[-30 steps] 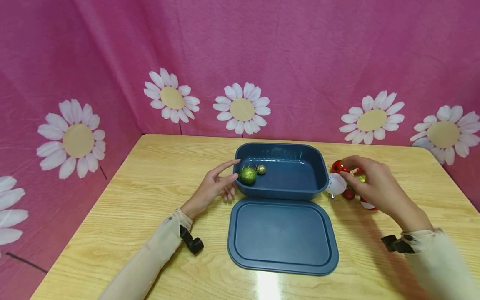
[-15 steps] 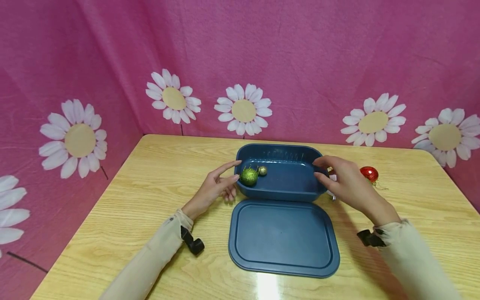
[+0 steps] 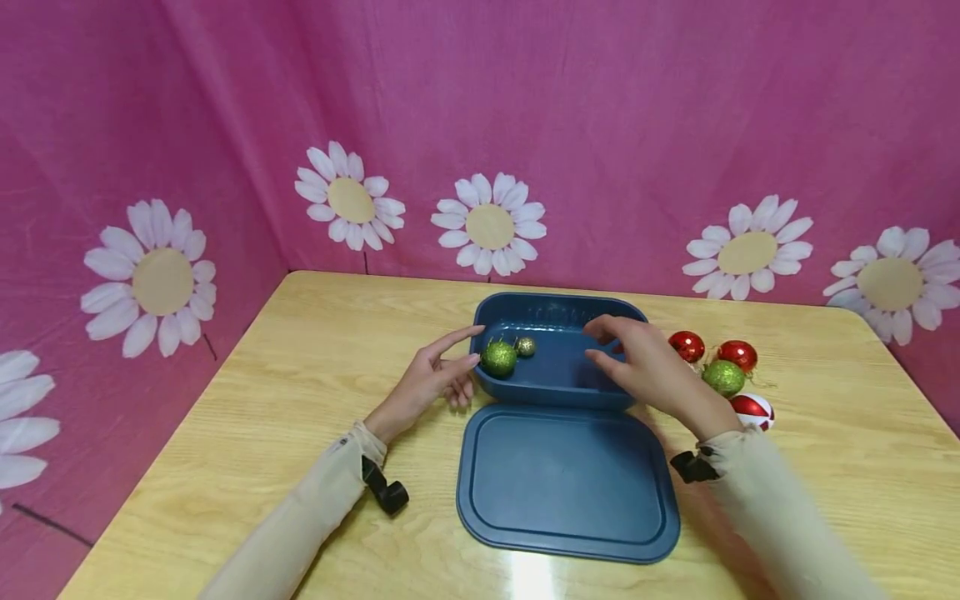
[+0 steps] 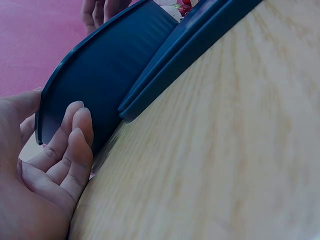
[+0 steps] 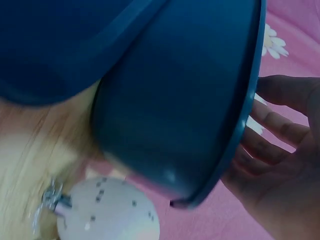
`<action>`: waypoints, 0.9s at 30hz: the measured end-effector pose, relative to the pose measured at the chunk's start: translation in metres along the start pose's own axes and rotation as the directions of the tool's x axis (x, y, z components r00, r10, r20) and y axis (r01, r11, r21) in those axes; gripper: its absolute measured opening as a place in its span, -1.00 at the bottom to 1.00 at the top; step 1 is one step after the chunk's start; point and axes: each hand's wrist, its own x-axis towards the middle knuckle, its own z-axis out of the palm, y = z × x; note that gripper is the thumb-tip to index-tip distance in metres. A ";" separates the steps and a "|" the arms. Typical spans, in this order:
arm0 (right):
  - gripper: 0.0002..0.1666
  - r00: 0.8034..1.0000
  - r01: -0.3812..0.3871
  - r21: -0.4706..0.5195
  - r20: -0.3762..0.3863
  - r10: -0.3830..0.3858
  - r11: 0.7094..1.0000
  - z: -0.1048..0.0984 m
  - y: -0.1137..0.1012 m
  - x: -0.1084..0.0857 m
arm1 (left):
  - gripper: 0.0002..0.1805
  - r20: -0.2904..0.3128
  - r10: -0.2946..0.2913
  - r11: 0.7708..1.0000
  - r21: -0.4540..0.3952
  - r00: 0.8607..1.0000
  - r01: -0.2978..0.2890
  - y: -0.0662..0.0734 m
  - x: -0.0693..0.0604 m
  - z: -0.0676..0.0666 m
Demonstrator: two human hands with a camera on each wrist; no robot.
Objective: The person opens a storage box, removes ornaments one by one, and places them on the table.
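Note:
Against the left rim of a dark blue rectangular box (image 3: pixel 558 393), my left hand (image 3: pixel 427 379) rests its thumb and straight index finger; its other fingers bend loosely beside the outer wall in the left wrist view. A glittery green bauble (image 3: pixel 498 358) and a small gold bauble (image 3: pixel 526 347) lie inside at the left end. My right hand (image 3: pixel 637 358) reaches over the box's right part, thumb and index finger apart, with nothing visible between them. Below the right hand's wrist, a white speckled bauble (image 5: pixel 107 210) lies outside the box in the right wrist view.
The blue lid (image 3: pixel 566 483) lies flat in front of the box. Right of it sit red baubles (image 3: pixel 737 356), a green bauble (image 3: pixel 723 378) and a red-and-white striped bauble (image 3: pixel 752 411). A pink flowered cloth (image 3: pixel 600 150) hangs behind the wooden table (image 3: pixel 360 333).
My right hand has moved left from the baubles on the right to above the inside of the box, uncovering several of them. The left hand has stayed at the rim.

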 end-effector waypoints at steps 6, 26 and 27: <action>-0.67 1.000 0.018 0.026 0.021 -0.019 1.000 0.014 -0.010 0.016 | -0.48 -0.005 -0.003 1.000 0.007 1.000 0.003 -0.002 -0.001 -0.002; -0.50 0.989 0.029 0.163 0.139 -0.052 0.986 0.050 -0.039 0.060 | -0.48 0.007 0.009 1.000 0.002 1.000 -0.009 -0.001 -0.001 -0.001; -0.48 0.987 0.032 0.170 0.150 -0.057 0.985 0.051 -0.039 0.060 | -0.48 0.007 0.010 1.000 0.003 1.000 -0.010 -0.001 -0.001 -0.001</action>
